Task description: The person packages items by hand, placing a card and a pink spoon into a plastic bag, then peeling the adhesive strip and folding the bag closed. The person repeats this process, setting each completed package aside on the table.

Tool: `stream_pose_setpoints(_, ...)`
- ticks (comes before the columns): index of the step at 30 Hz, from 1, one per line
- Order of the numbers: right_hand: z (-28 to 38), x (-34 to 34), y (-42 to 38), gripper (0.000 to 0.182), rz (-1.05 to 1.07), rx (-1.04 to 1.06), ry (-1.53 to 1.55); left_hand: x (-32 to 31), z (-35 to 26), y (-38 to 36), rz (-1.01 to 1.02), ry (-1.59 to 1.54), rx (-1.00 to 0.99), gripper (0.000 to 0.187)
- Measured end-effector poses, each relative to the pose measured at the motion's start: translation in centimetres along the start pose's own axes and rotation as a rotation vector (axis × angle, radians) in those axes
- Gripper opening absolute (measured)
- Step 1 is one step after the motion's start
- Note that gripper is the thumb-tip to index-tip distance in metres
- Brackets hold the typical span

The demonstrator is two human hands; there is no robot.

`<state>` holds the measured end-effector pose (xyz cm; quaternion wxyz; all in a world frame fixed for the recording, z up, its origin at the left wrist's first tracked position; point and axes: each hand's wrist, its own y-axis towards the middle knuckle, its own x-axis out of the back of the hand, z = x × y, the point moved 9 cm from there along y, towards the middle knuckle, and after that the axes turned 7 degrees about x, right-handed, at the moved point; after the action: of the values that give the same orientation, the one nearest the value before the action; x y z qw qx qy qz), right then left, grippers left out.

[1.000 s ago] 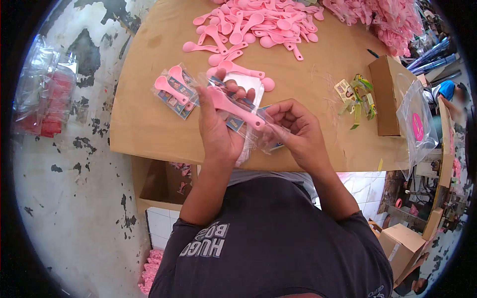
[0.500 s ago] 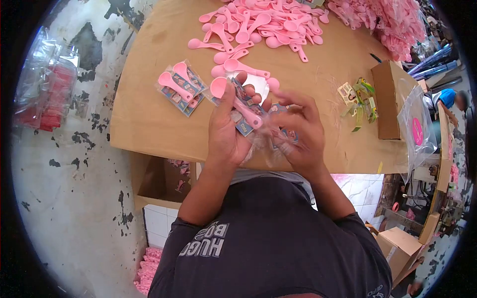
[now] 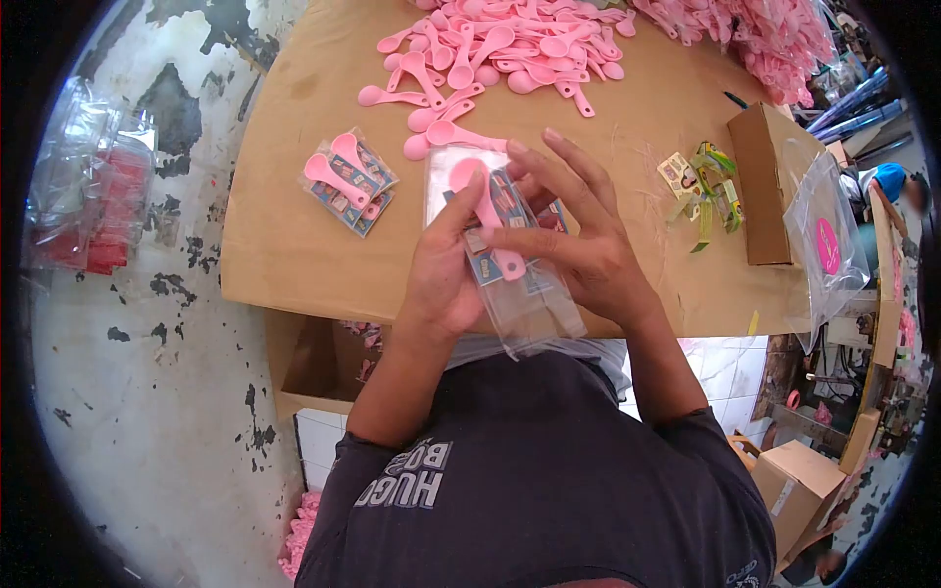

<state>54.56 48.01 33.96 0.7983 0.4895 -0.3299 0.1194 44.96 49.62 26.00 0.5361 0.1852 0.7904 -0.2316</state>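
Observation:
My left hand (image 3: 446, 269) is closed around a clear plastic bag (image 3: 529, 318) with a blue printed card (image 3: 510, 201) and a pink measuring spoon (image 3: 486, 208). Its thumb presses near the spoon's bowl; its fingertips show at the packet's far side. The bag's loose clear end hangs toward my shirt. Over the packet's right side is my right hand (image 3: 598, 250), fingers stretched and apart, one digit touching the spoon's handle. Under and beyond the packet, more blue card and a white piece are partly hidden. To the left lie finished-looking spoon packets (image 3: 348, 183), overlapping on the table.
A large heap of loose pink spoons (image 3: 510, 49) covers the table's far side, with bagged pink pieces (image 3: 755, 39) at far right. Green-yellow packaging scraps (image 3: 720, 186) lie near a cardboard box (image 3: 762, 186). An open box (image 3: 323, 363) sits below the left edge. Another person (image 3: 877, 191) is at far right.
The bag has been straightened and lies flatter, its loose end now spread downward. My right hand has moved from that end up onto the spoon and card. The view has shifted slightly.

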Motion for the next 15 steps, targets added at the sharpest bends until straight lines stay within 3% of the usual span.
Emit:
stream_pose_setpoints(3, -0.5, 1.1, 0.6, 0.035, -0.076, -0.023, 0.195, -0.1, 0.2, 0.0, 0.011, 0.062, 0.017, 0.054)
stream_pose_setpoints(6, -1.7, 2.2, 0.3, 0.041, -0.089, -0.101, 0.444, 0.4, -2.1, -0.3, -0.080, 0.224, -0.213, 0.058)
stream_pose_setpoints(7, -1.1, 2.3, 0.5, 0.041, -0.088, -0.104, 0.440, 0.3, -2.2, -0.4, -0.078, 0.222, -0.209, 0.058)
stream_pose_setpoints(9, -3.0, 1.6, -0.9, 0.052, -0.240, -0.552, 0.658, -1.2, -2.8, -1.1, -0.025, 0.555, -0.293, 0.058)
stream_pose_setpoints(12, -3.5, -0.4, -2.1, 0.062, -0.053, -0.707, 0.673, -1.3, -2.3, -1.7, -0.113, 0.652, -0.254, 0.048)
stream_pose_setpoints(15, -3.7, -1.6, -3.3, 0.063, -0.049, -0.811, 0.707, -0.8, -2.8, -1.9, -0.167, 0.753, -0.309, 0.040)
